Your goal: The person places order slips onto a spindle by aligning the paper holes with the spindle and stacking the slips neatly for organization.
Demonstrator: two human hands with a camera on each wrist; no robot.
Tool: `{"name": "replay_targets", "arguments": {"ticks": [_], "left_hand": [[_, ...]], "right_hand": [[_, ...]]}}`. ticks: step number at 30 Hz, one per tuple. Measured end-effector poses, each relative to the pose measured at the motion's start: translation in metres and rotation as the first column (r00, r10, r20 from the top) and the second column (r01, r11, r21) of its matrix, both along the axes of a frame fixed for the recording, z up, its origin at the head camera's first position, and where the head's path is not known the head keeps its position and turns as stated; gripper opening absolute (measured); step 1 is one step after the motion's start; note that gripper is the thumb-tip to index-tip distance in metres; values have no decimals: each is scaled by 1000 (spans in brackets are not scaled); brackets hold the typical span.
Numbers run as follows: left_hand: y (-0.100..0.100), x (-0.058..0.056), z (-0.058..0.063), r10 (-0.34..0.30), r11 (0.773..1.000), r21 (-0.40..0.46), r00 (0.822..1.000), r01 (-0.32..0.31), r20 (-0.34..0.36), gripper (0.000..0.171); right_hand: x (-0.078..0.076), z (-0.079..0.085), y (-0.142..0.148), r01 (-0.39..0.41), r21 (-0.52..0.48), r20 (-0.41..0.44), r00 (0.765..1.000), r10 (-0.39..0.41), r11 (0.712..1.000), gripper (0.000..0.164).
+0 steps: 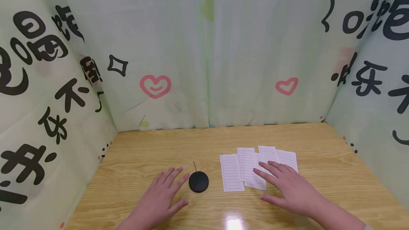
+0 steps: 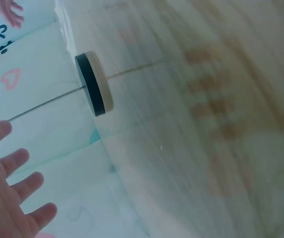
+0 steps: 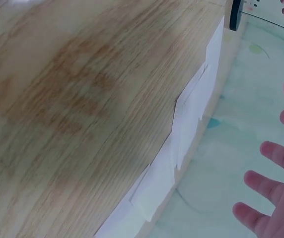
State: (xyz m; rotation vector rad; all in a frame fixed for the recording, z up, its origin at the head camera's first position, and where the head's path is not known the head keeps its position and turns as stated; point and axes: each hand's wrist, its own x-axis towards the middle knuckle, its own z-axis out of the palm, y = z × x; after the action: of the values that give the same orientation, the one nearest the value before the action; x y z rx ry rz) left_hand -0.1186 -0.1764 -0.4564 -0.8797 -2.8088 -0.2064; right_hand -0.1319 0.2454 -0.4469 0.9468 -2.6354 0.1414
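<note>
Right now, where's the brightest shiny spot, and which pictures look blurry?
Head view: white glare on the table at the bottom edge, otherwise fairly clear; left wrist view: hazy, with blurry brown reflections; right wrist view: hazy too, papers washed out.

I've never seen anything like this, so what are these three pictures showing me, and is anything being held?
There is no machine here, just a person's two bare hands: the left hand and the right hand. The wide picture comes from a camera worn on the head, looking forward and down. The other two come from cameras worn on each wrist, which is why the wooden table looks tilted in them.

On the table is a round black base with a thin stick standing up from it, near the left hand. Further right lie several lined white paper slips, partly overlapping, by the right hand. A curtain with hearts on it hangs behind. Neither hand holds anything; both are open above the table.
</note>
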Motion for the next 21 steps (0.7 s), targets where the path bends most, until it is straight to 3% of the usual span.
{"name": "replay_targets", "arguments": {"ticks": [10, 21], "left_hand": [[7, -3, -5, 67, 993, 91, 990, -79, 128, 61], [10, -10, -4, 97, 989, 94, 975, -117, 201, 59]], "right_hand": [[-9, -3, 2, 47, -33, 133, 990, -42, 998, 61], [-26, -17, 13, 103, -47, 223, 971, -90, 994, 62]]}}
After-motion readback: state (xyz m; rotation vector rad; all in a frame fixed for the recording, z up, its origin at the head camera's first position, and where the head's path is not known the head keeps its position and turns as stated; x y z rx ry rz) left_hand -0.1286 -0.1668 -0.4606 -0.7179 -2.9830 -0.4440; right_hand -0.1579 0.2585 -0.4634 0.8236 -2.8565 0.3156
